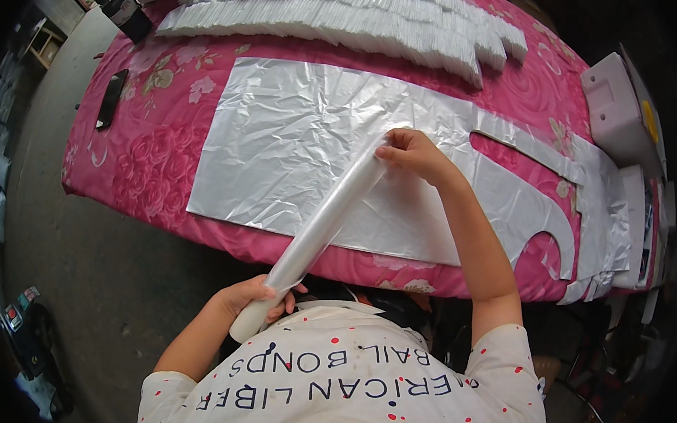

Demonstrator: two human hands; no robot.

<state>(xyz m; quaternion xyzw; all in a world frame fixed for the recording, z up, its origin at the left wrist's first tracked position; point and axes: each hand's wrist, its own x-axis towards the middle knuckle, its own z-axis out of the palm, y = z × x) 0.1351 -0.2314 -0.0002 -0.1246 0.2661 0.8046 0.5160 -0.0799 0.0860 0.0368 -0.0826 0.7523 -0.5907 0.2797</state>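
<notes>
A long, narrow white plastic strip (327, 212), rolled or folded up, slants from my waist out over the table. My left hand (259, 296) is wrapped round its near end, close to my shirt. At its far end my right hand (416, 154) pinches it between thumb and fingers. Whether it is one folded plastic bag or several layers I cannot tell. Beneath it lies a flat stack of silvery-white plastic bags (268, 129), wrinkled on top, with cut-out handles (550, 226) toward the right.
Long rows of folded white plastic bags (339, 13) line the table's far side. A black phone (112, 100) and a dark cup (124, 15) are at the left. White foam boxes (621, 110) stand at the right edge. A pink flowered cloth (152, 166) covers the table.
</notes>
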